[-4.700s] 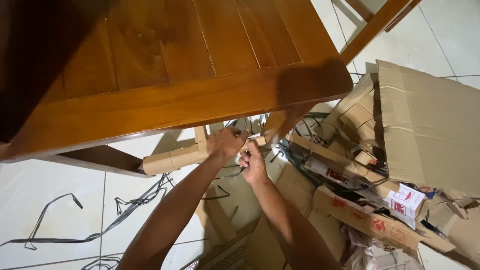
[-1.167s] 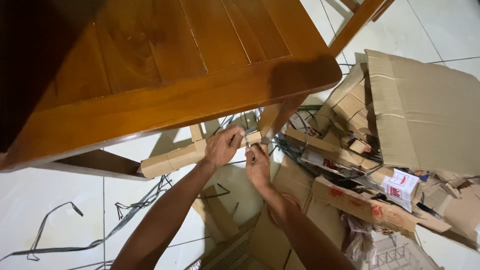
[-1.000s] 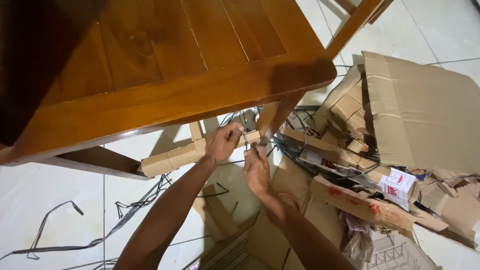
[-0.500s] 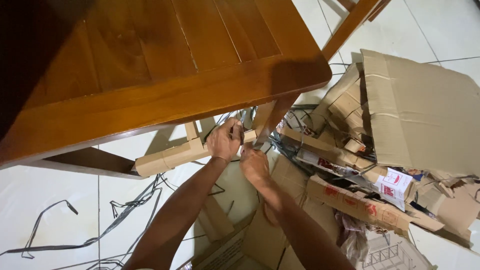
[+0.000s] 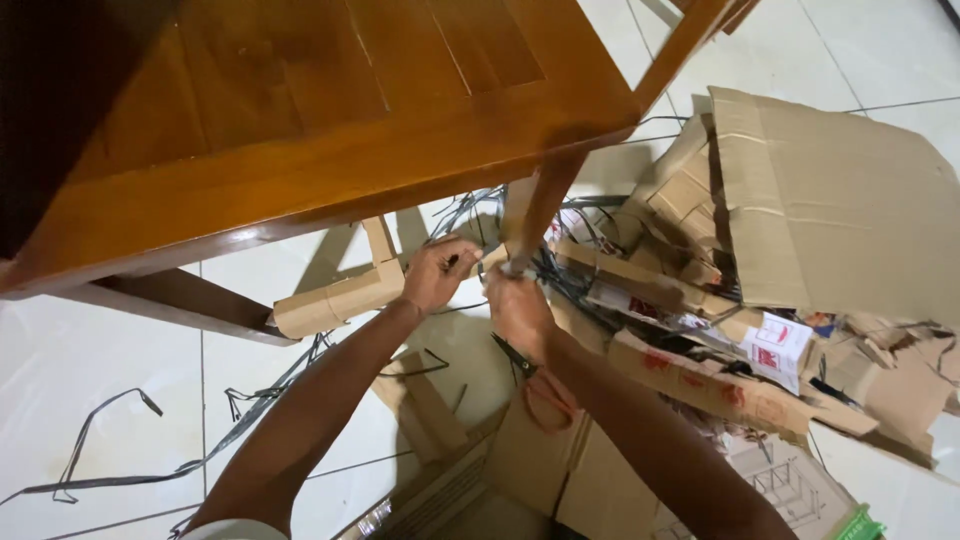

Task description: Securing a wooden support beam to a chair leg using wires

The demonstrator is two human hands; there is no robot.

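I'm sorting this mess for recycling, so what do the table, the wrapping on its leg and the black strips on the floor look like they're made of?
The table looks like solid wood with a glossy amber varnish: grain lines and a sheen show. The wrapping near the left hand is brown corrugated cardboard, matte and creased. The black strips look like thin plastic packing strap, though flat and curled is all that shows.

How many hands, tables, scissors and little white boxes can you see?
hands: 2, the left hand and the right hand, both at the table leg
wooden table: 1
scissors with orange handles: 1
small white and red box: 1
Total: 5
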